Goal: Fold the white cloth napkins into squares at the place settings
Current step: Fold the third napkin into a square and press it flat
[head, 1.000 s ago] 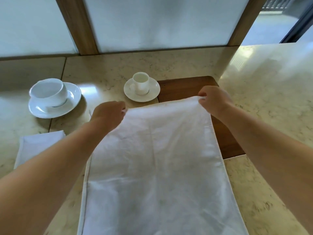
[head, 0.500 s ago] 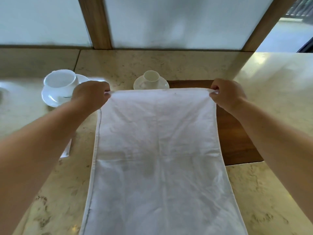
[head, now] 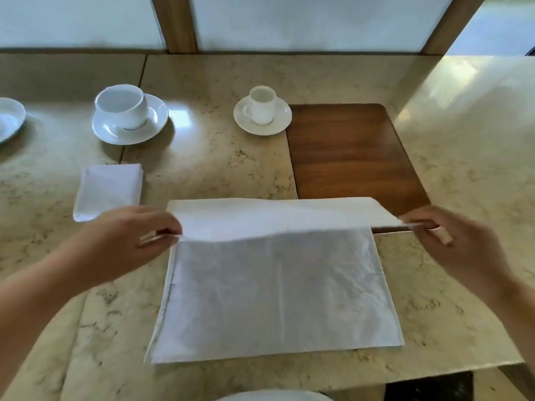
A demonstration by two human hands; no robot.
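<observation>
A white cloth napkin (head: pixel 275 287) lies as a long strip on the marble table (head: pixel 463 175), its near end flat by the front edge. The far end is lifted and turned back toward me. My left hand (head: pixel 127 241) pinches the left corner of that lifted edge. My right hand (head: pixel 457 244) pinches the right corner, with the edge stretched between them a little above the cloth. A second white napkin (head: pixel 108 189), folded into a square, lies to the left.
A dark wooden placemat (head: pixel 347 151) lies behind the napkin at the right. A small cup on a saucer (head: pixel 262 112) stands at its left corner, a larger cup and saucer (head: pixel 128 117) farther left. Plate rims show at far left (head: pixel 8 120) and bottom (head: pixel 275 396).
Both hands have drawn the napkin's far edge back toward me, folding it over the near part. The view has tilted down, so the folded napkin at left shows fully.
</observation>
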